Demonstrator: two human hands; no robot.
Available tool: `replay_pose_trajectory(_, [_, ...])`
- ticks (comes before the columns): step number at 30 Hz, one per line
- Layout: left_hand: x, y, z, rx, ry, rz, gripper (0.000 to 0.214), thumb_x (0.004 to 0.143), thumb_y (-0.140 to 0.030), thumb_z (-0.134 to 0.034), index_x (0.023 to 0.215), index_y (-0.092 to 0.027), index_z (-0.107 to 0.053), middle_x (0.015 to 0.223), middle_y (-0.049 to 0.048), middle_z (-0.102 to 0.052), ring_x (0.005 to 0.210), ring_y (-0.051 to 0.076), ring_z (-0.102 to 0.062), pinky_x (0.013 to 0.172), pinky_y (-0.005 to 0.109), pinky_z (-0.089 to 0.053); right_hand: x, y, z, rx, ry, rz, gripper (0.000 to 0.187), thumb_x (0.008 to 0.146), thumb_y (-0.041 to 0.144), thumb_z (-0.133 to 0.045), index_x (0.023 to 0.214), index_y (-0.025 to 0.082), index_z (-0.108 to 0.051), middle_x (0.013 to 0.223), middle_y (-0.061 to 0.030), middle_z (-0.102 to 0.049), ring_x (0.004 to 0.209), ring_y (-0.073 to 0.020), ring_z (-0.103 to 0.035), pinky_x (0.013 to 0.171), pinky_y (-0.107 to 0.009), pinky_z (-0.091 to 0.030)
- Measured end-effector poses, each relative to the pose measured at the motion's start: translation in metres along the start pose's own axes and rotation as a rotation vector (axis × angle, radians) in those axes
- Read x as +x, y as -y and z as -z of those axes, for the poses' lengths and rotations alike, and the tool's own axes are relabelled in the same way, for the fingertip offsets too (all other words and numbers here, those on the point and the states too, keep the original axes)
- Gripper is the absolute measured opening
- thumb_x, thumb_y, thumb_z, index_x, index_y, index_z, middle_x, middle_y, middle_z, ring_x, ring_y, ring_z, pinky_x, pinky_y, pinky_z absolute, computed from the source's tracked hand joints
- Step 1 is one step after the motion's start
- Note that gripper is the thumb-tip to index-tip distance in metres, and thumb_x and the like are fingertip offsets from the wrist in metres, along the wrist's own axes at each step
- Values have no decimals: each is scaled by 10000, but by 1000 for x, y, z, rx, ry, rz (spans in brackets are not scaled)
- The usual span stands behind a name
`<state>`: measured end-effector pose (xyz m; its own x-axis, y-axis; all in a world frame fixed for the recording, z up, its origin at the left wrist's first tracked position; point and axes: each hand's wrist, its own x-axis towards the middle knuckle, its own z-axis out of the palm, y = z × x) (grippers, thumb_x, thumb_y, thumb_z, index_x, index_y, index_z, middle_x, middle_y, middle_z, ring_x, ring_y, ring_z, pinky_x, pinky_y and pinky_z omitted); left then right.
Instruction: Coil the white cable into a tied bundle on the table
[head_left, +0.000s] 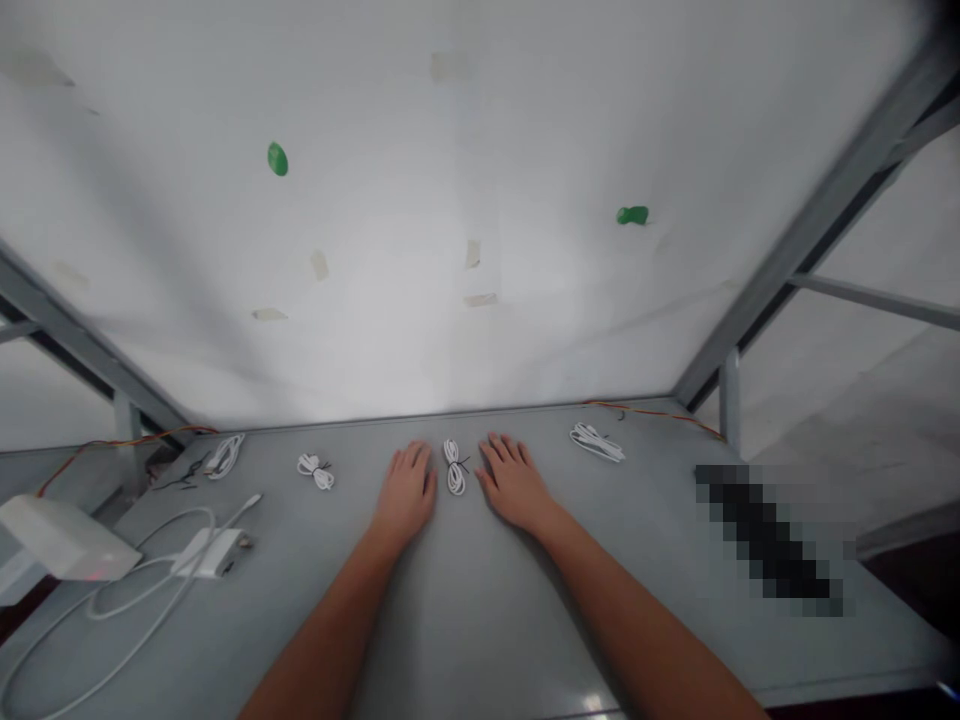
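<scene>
My left hand [407, 489] and my right hand [513, 482] lie flat on a grey table [480, 620], fingers spread and holding nothing. Between them sits a small coiled white cable [454, 467] tied with a dark twist, close to both hands but apparently not touching them. A second white coil [316, 471] lies to the left of my left hand. Farther right, past my right hand, rests a third white coil [596, 441]. Another coiled bundle [223, 457] lies near the table's far left corner.
A white power adapter [210, 552] with loose white cable and a white box [64, 537] sit at the left. A pixelated patch [772, 540] covers part of the right. A white wall [480, 200] and grey metal frame bars [817, 230] rise behind the table.
</scene>
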<state>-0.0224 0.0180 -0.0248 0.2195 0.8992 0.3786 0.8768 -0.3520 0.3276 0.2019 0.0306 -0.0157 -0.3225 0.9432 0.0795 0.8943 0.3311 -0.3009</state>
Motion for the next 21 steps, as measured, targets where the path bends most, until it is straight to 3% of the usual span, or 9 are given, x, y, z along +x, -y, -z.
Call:
replay_pose_trajectory(4, [-5, -32, 9, -200, 51, -338, 355, 1024, -230, -431, 1273, -198, -683, 1370, 131, -663, 1332, 246, -574, 1183, 460, -433, 1, -22, 26, -26, -72, -112, 559, 950, 273, -550, 1468, 63, -536, 1572, -219, -483, 1442, -344, -437, 1198, -432, -297])
replay_pose_trajectory(6, [-6, -43, 8, -214, 141, -383, 340, 1018, -231, -446, 1235, -197, -705, 1351, 120, -674, 1329, 245, -576, 1183, 447, -436, -3, -46, 41, -111, -180, -268, 481, 924, 214, -529, 1370, 55, -613, 1485, -254, -551, 1368, -376, -496, 1145, -461, -337])
replay_pose_trajectory(8, [-5, -42, 5, -182, 181, -315, 342, 1006, -225, -450, 1222, -190, -712, 1322, 125, -683, 1292, 254, -597, 1164, 453, -452, -9, -74, 54, -181, -280, -470, 434, 900, 167, -500, 1282, 38, -659, 1335, -285, -633, 1265, -398, -565, 1068, -482, -384])
replay_pose_trajectory(10, [0, -25, 6, -105, 153, -162, 344, 993, -206, -438, 1182, -176, -723, 1262, 143, -699, 1231, 266, -624, 1134, 458, -469, -16, -99, 60, -192, -318, -618, 412, 873, 133, -491, 1219, 30, -689, 1195, -294, -677, 1130, -393, -636, 965, -468, -434])
replay_pose_trajectory(13, [6, 16, 19, 88, 84, 126, 326, 972, -194, -428, 1062, -131, -735, 1133, 177, -710, 1164, 302, -642, 1074, 452, -492, -22, -118, 60, -166, -320, -673, 362, 846, 109, -501, 1114, 49, -737, 1073, -285, -698, 1001, -366, -671, 859, -429, -460])
replay_pose_trajectory(15, [7, 40, 31, 224, 39, 296, 325, 944, -192, -435, 1026, -110, -738, 1098, 199, -706, 1140, 339, -646, 1038, 481, -500, -19, -113, 56, -143, -299, -633, 308, 838, 120, -522, 1023, 83, -766, 1016, -256, -708, 964, -343, -668, 840, -410, -469])
replay_pose_trajectory(17, [7, 50, 39, 266, -50, 386, 332, 921, -204, -450, 1041, -101, -742, 1121, 214, -705, 1158, 364, -635, 1042, 506, -484, -13, -94, 49, -54, -249, -553, 259, 835, 141, -546, 952, 111, -775, 988, -214, -711, 923, -309, -661, 841, -390, -477])
replay_pose_trajectory(19, [6, 41, 40, 133, -96, 437, 330, 927, -238, -455, 1045, -122, -741, 1105, 189, -725, 1113, 336, -663, 1015, 476, -498, -8, -64, 39, 75, -182, -449, 212, 840, 174, -583, 918, 130, -776, 998, -169, -703, 876, -264, -653, 840, -360, -482])
replay_pose_trajectory(21, [6, 17, 32, -170, 9, 497, 314, 955, -317, -461, 1001, -160, -729, 948, 121, -754, 890, 262, -720, 867, 395, -554, -6, -32, 29, 165, -125, -366, 154, 833, 230, -652, 889, 161, -777, 1019, -122, -695, 826, -217, -642, 815, -322, -483])
